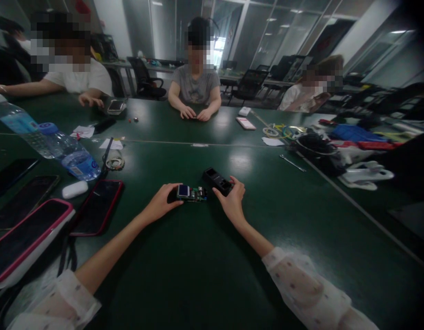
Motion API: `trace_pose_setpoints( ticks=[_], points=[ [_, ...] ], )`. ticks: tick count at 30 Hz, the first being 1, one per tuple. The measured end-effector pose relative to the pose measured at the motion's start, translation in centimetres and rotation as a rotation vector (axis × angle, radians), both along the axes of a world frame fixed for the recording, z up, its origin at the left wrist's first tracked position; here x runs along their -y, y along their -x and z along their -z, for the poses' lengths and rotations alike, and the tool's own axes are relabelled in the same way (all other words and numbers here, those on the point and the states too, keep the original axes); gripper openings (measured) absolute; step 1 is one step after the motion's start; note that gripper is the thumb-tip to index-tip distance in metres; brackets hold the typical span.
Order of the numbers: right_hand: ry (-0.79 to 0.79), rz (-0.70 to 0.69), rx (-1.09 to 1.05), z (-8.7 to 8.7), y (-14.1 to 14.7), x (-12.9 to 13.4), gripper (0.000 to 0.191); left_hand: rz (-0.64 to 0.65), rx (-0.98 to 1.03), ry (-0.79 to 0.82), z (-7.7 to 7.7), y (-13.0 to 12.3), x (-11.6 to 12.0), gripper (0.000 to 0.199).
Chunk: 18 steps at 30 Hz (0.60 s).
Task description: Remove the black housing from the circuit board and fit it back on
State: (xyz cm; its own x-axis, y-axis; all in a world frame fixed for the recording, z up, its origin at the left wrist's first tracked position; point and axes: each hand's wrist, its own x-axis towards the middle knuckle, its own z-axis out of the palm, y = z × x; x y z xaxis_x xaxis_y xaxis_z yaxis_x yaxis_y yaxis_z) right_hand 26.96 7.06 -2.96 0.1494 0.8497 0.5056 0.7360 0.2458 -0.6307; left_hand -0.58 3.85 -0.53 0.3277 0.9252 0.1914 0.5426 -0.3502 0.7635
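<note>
Over the middle of the green table (184, 256), my left hand (161, 201) grips the left end of a circuit board (194, 194) with a small screen. Thumb and fingers pinch its edges. To the right, my right hand (234, 197) holds a black plastic casing (217, 179) by its near right end; rectangular cutouts show in its face. The board's right end lies close to the casing, and I cannot tell whether they touch.
Water bottles (74, 158), a red-edged phone (98, 208), a pink-rimmed phone (29, 238) and a white earbud case (75, 189) lie to the left. At right are a wrench (292, 163), cables (313, 143) and a white tool (365, 175). Across the table sits a person (196, 87).
</note>
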Motion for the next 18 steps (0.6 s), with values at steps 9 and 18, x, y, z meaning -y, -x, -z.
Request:
trace_pose_setpoints(
  ticks=[9, 18],
  points=[
    [0.053, -0.052, -0.009, -0.23, -0.09, -0.04, 0.047, -0.006, 0.004, 0.030, -0.25, 0.02, 0.13, 0.057],
    [0.052, -0.077, -0.146, 0.43, -0.34, -0.57, 0.046, -0.008, 0.016, 0.015, 0.17, 0.13, -0.08, 0.054]
  ],
)
